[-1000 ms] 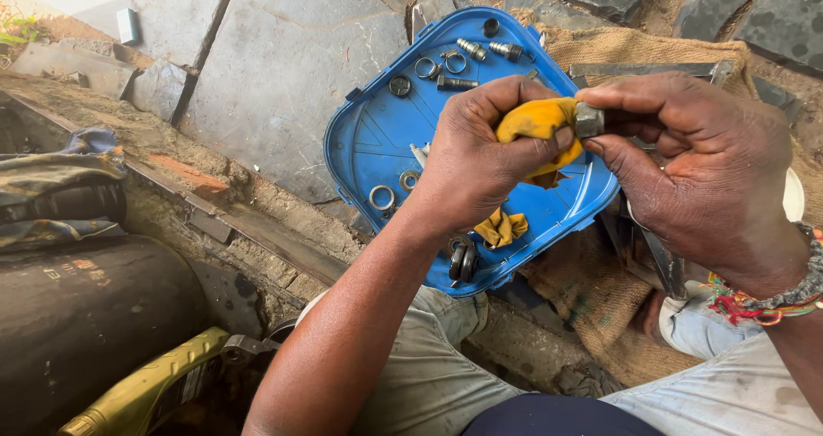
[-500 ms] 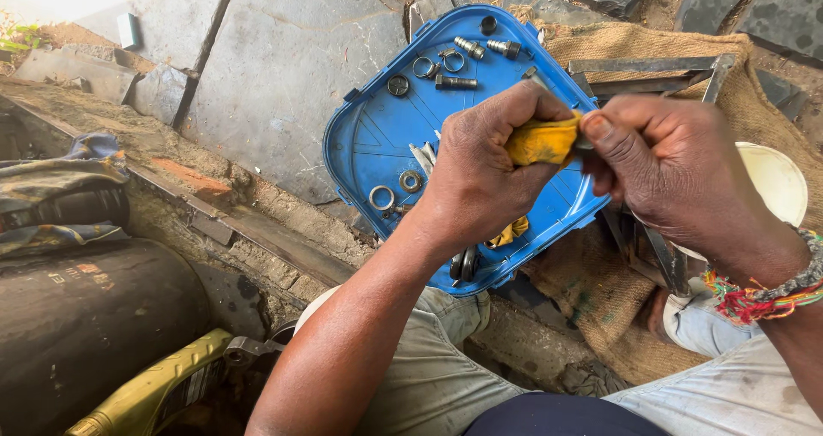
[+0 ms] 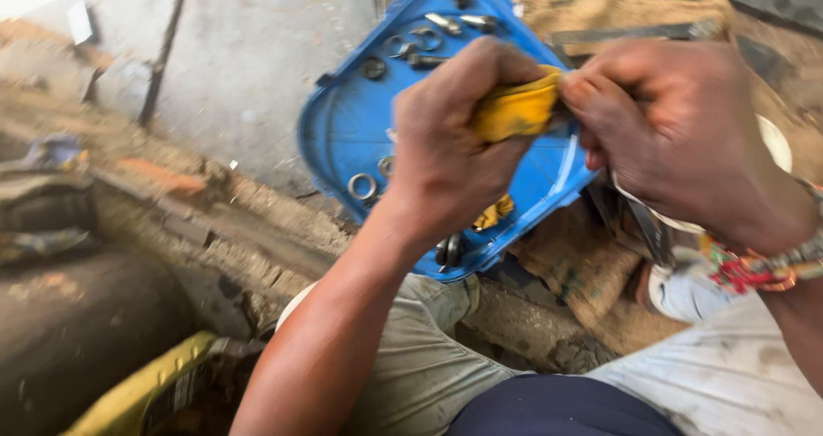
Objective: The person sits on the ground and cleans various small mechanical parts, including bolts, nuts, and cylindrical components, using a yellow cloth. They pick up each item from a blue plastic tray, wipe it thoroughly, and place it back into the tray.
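Observation:
My left hand point(image 3: 459, 144) grips a yellow rag point(image 3: 514, 110) bunched in its fingers, held above a blue plastic tray point(image 3: 347, 132). My right hand point(image 3: 677, 132) meets it from the right, its fingertips pinching at the rag's edge; whatever small part sits inside is hidden. The tray holds several metal washers, rings and bolts, among them a washer point(image 3: 362, 185) near its left rim. Another scrap of yellow rag point(image 3: 493, 215) lies in the tray under my left wrist. The frame is blurred.
Brown sacking point(image 3: 591, 269) lies under and right of the tray. A white bowl point(image 3: 776, 144) peeks out behind my right hand. Grey stone slabs point(image 3: 249, 50) fill the back. A dark rounded object point(image 3: 77, 324) and a yellow piece point(image 3: 137, 393) sit lower left.
The view has swung and closed in on the hands. My right hand has shifted over the end of the rag, covering the metal part seen a second ago.

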